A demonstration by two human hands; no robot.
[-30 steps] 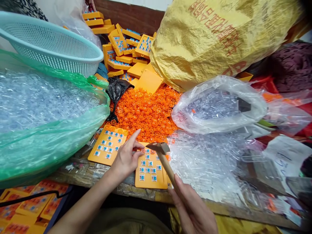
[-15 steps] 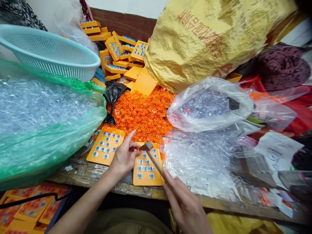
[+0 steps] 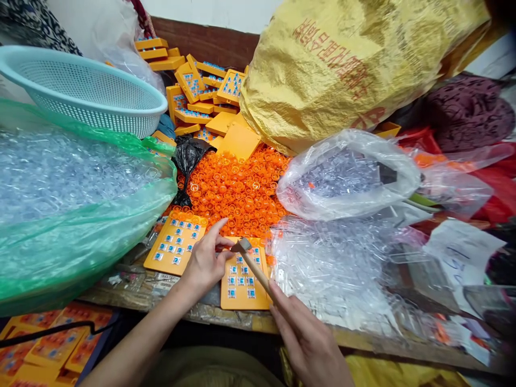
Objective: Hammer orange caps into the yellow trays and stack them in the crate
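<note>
A small hammer (image 3: 255, 269) is gripped by its wooden handle in my right hand (image 3: 308, 336), its metal head over the upper part of an orange plate (image 3: 242, 301). Small clear squares with blue centres sit in rows on this plate. At the plate's upper left is my left hand (image 3: 207, 263), index finger stretched out, thumb and another finger pinched close beside the hammer head; what they hold, if anything, is too small to make out. To the left lies a second orange plate (image 3: 165, 263) with similar blue-centred pieces.
Behind the plates spreads a heap of orange rings (image 3: 234, 188). A green bag (image 3: 92, 231) of clear pieces and a blue basket (image 3: 133, 110) stand left. On the right are an open clear bag (image 3: 350, 207), loose clear parts (image 3: 322, 269) and a yellow sack (image 3: 306, 97).
The whole view has shifted very slightly. Both hands and the hammer keep nearly the same places over the plate.
</note>
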